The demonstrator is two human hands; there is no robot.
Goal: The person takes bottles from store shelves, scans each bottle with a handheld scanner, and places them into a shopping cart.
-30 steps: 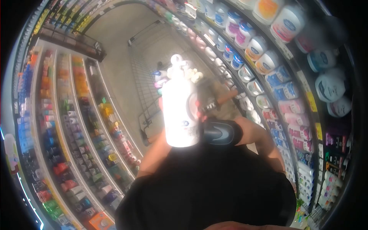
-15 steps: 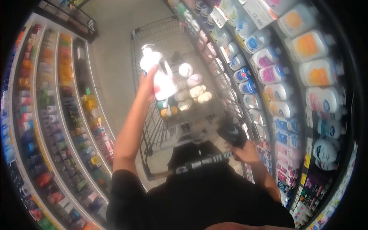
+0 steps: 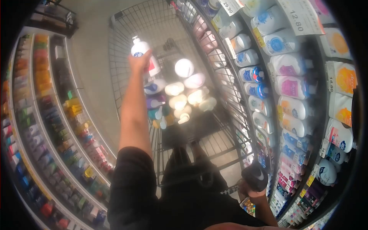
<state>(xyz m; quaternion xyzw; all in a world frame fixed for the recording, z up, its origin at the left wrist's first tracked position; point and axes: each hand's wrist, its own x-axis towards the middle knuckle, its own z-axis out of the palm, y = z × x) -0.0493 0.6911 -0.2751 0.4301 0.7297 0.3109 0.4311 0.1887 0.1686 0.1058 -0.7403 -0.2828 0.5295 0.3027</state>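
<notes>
My left hand (image 3: 140,61) reaches into the shopping cart, closed around a white pump bottle (image 3: 154,68) with a blue label and some red low on it. The bottle is nearly upright at the left side of the cart, beside a group of other pump bottles (image 3: 178,102). Whether its base touches the cart floor I cannot tell. At lower right, my right hand (image 3: 248,190) is closed at a dark rounded thing (image 3: 255,177) with a pale curved mark, near the cart handle (image 3: 229,191). Its fingers are partly hidden.
The wire shopping cart (image 3: 115,50) stands in the aisle in front of me. Shelves of white bottles (image 3: 291,87) with price tags (image 3: 301,19) run close along the right. On the left are shelves of small colourful packages (image 3: 73,107). Grey floor (image 3: 90,57) shows between.
My left hand has lowered the pump bottle forward and left into the cart, away from me. My right hand, with the dark thing, has shifted down and right in view.
</notes>
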